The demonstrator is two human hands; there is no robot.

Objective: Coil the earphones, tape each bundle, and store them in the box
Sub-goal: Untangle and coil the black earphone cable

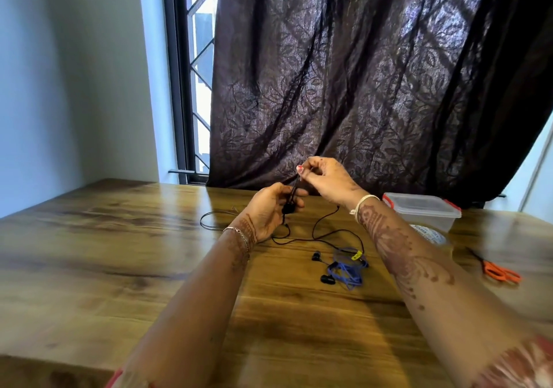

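My left hand [269,211] is raised above the wooden table [119,253] and grips part of the black earphones [314,232] in its curled fingers. My right hand [326,178] is just above and to the right, pinching the same black cord taut between thumb and fingers. The rest of the cord trails down in loops onto the table, with two black earbuds [321,268] lying near a blue earphone bundle [348,269] that bears a yellow tag. A clear plastic box [425,209] with red clips and its lid on stands at the back right.
A roll of tape [431,235] lies in front of the box, partly hidden by my right forearm. Orange-handled scissors [498,272] lie at the far right. A dark curtain [374,73] hangs behind the table's far edge.
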